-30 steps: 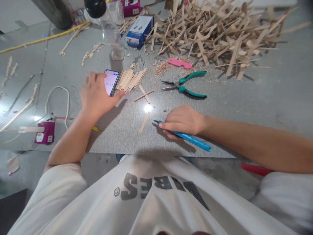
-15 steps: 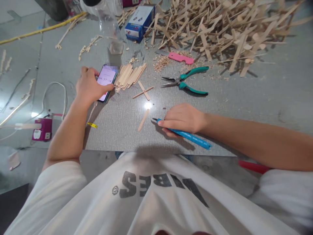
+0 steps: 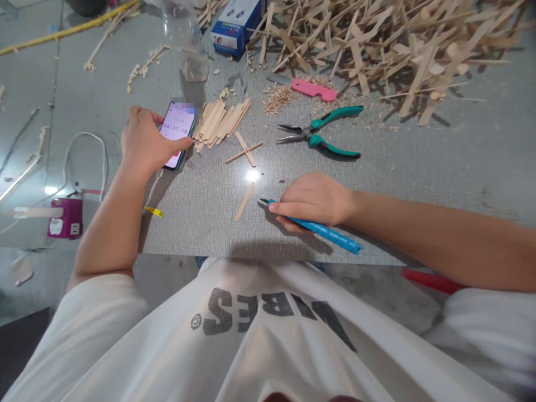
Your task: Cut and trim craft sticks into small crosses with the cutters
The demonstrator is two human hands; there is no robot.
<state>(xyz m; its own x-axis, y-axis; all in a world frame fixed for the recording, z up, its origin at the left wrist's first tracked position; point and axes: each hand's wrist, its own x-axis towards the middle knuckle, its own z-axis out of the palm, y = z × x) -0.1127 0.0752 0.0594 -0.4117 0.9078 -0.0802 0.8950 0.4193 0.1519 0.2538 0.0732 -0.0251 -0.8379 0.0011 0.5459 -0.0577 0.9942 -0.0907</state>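
2 grips | left hand grasps phone by its edges, I judge for readability | right hand clenches blue tool, tip exposed near 1 stick

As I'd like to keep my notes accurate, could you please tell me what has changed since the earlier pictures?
The left hand has shifted to the person's left; its thumb, first out by the stacked sticks, now grips the phone at its right edge. The right hand, blue tool, pliers and crossed sticks look unmoved.
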